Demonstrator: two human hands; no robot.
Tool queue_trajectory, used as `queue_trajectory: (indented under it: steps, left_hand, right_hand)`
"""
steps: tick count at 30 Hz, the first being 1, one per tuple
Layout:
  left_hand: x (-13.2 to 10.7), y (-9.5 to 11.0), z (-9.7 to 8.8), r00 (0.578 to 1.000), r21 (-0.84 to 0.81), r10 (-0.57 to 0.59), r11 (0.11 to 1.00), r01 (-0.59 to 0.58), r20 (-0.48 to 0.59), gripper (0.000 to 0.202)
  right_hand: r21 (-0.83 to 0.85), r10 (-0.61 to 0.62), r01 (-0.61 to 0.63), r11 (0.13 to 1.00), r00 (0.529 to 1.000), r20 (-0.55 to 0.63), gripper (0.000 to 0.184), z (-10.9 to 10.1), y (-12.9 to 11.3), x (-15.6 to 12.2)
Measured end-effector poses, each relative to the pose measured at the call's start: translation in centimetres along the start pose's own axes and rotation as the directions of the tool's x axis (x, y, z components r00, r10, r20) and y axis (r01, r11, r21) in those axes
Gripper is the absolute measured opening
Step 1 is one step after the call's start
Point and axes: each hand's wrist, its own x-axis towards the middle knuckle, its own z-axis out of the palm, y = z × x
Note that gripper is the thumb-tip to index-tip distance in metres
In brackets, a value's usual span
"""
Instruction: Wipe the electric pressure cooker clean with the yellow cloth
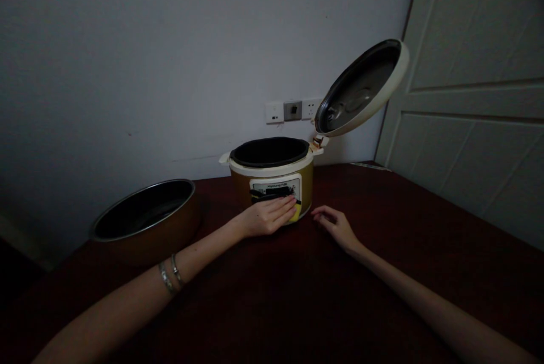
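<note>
A rice cooker with a gold body and white trim stands on the table, its lid raised and tilted to the right. Flat against its front control panel lies my left hand, fingers together over a yellow and black cloth. Most of that cloth is hidden under the palm and fingers. Just right of the cooker's base, my right hand hovers or rests by the tabletop with loosely curled fingers and nothing visible in them.
To the left sits a wide gold-brown pot with a dark inside and a metal rim. Behind the cooker are wall sockets and a switch. A pale panelled door is at the right of the dark red table.
</note>
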Motion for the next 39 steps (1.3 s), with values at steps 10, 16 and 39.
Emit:
queue_trajectory:
  steps: [10,16,39]
  left_hand:
    - [-1.5,2.7,0.8,0.998,-0.053,0.058,0.997,-0.057,0.023,0.028]
    - [3.3,-1.0,-2.2,0.988,0.121,-0.147,0.981,0.151,-0.042,0.035]
    - [4.2,3.9,2.1,0.992,0.092,-0.020,0.996,0.009,0.124,0.025]
  right_hand:
    - [-0.026,-0.020,0.021,0.999,0.999,0.035,0.020,0.0,0.0,-0.2]
    - [-0.044,-0.020,0.022,0.999,0.999,0.041,0.020,0.0,0.0,-0.1]
    - [0.147,0.045,-0.039,0.988,0.998,-0.033,0.019,0.0,-0.1,-0.4]
